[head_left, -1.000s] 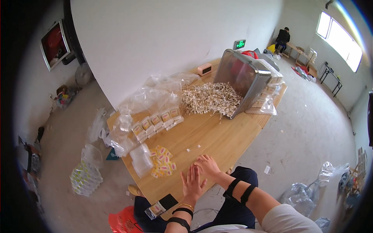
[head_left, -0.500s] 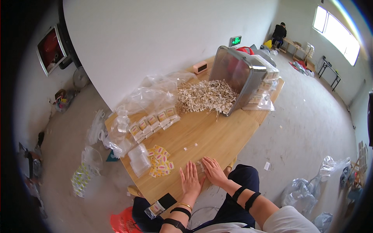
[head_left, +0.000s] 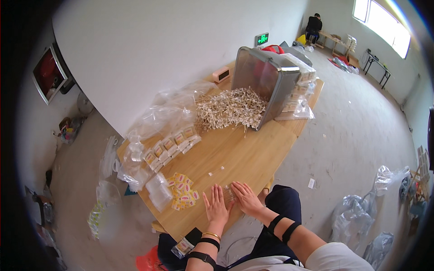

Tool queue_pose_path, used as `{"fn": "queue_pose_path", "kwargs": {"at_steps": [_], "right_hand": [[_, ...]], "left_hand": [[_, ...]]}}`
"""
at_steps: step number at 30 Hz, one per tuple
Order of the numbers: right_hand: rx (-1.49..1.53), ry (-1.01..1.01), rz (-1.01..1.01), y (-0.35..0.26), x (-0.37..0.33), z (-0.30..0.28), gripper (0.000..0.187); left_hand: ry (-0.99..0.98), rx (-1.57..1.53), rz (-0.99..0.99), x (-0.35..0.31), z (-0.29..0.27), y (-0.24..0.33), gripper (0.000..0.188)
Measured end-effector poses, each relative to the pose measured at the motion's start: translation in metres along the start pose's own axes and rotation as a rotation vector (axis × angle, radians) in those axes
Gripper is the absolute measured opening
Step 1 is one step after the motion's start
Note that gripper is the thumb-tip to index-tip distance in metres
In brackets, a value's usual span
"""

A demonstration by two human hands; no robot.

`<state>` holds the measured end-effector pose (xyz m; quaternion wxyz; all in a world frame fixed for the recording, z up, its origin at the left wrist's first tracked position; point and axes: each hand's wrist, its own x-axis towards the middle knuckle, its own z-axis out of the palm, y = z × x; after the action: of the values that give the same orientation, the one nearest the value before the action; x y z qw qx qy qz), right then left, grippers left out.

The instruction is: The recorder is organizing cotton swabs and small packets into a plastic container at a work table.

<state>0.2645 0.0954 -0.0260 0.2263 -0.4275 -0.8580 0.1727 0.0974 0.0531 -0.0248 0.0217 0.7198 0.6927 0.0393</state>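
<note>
My left hand lies with its fingers stretched out on the table near its front edge. My right hand rests opposite, fingers extended and flat. Between them is a small bundle of cotton swabs, lined up side by side and touched by both hands, partly hidden under the fingers. A couple of loose swabs lie just beyond. To the left are scattered yellow and white cards and a stack of clear plastic bags. Farther off, a large heap of swabs spills from a tipped grey plastic bin.
Packed swab bags stand in rows at the table's left, before crumpled clear plastic. A pink clock-like box sits by the wall. Packs are piled behind the bin. A black pouch-like item lies at the near corner.
The whole view has shifted slightly, moving the table and bin up and left in the picture. My hands stay flat on either side of the swabs, with little visible change.
</note>
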Motion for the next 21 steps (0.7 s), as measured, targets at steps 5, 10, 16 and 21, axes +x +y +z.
{"fn": "queue_pose_path", "kwargs": {"at_steps": [5, 10, 16, 21], "right_hand": [[0.002, -0.019, -0.016, -0.004, 0.004, 0.000, 0.058], [0.062, -0.067, 0.027, 0.030, 0.003, -0.005, 0.063], [0.064, -0.033, -0.074, 0.016, 0.012, 0.023, 0.059], [0.046, 0.035, -0.013, 0.007, 0.002, -0.008, 0.049]], "left_hand": [[0.002, 0.051, 0.041, 0.004, 0.000, -0.015, 0.088], [-0.121, -0.098, 0.068, 0.022, -0.005, 0.008, 0.091], [0.453, -0.371, 0.223, 0.008, 0.005, -0.037, 0.063], [0.265, -0.549, 0.122, -0.083, -0.095, -0.056, 0.049]]}}
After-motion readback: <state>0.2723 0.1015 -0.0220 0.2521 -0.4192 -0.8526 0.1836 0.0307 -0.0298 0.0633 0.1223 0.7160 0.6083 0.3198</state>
